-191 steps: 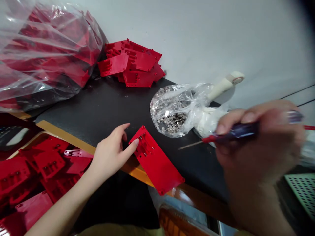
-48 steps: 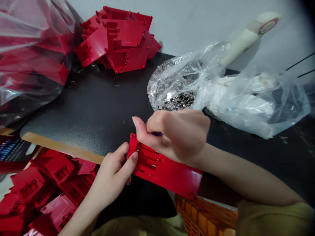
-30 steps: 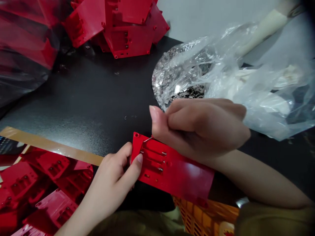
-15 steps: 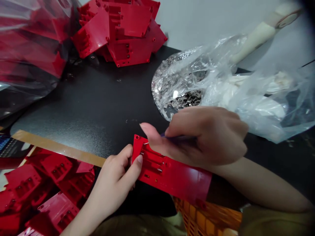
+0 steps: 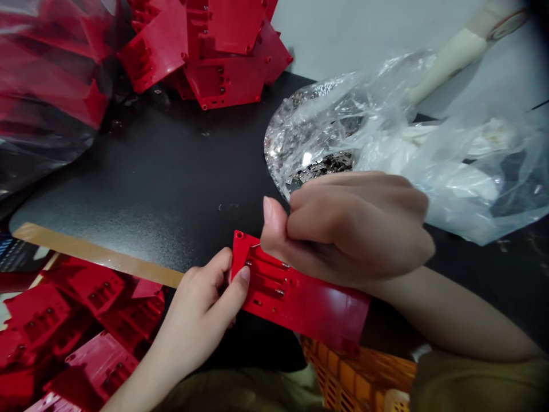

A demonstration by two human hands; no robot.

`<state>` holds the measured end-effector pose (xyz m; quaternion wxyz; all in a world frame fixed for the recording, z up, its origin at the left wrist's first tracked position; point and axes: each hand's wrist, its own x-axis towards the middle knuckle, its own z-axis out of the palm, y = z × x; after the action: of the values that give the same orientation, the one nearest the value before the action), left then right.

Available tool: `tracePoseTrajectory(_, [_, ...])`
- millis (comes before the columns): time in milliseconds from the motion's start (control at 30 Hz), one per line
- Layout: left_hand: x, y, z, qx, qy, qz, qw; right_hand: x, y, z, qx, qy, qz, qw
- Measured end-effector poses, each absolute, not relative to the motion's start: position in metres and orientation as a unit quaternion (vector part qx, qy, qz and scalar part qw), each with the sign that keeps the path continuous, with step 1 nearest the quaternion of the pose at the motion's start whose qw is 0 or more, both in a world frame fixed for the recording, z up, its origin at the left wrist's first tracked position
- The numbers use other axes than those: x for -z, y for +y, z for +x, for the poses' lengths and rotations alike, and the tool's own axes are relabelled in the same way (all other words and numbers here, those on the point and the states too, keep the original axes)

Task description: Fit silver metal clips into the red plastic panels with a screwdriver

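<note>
At the far left, a clear plastic bag [image 5: 51,74] bulged with red plastic panels, and more panels lay heaped below it, at the near edge of the black worktop [image 5: 128,171], beyond a tan edge strip [image 5: 94,254]. Another pile of red panels [image 5: 223,63] sat at the worktop's far edge. Near the middle, the person's left hand [image 5: 201,315] gripped the end of a red plastic panel [image 5: 309,303], thumb on its face and fingers behind it. The right hand [image 5: 351,229], curled into a tight grip just beside the left, rested over the panel, a slim metal shaft [image 5: 256,245] showing at its corner. Beyond that hand lay a clear bag of small metal pieces [image 5: 321,163]; an orange plastic crate [image 5: 355,372] showed below the panel.
</note>
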<state>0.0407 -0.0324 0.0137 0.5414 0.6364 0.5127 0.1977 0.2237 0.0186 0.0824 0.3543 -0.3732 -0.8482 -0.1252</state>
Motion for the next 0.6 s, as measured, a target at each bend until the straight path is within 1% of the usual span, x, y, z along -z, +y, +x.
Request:
tracePoseTrajectory(200, [-0.015, -0.031, 0.042, -0.199, 0.501, 0.618, 0.573, -0.081, 0.021, 0.223, 0.083, -0.849, -0.38, 0.358])
tracePoseTrajectory(333, [-0.015, -0.029, 0.043, -0.201, 0.502, 0.615, 0.574, -0.075, 0.021, 0.223, 0.075, -0.826, -0.374, 0.415])
tracePoseTrajectory(433, [-0.015, -0.029, 0.043, -0.204, 0.502, 0.612, 0.576, -0.072, 0.024, 0.223, 0.078, -0.822, -0.364, 0.431])
tracePoseTrajectory(600, [-0.013, -0.032, 0.042, -0.208, 0.503, 0.607, 0.58, -0.068, 0.03, 0.223, -0.025, -0.792, -0.389, 0.47])
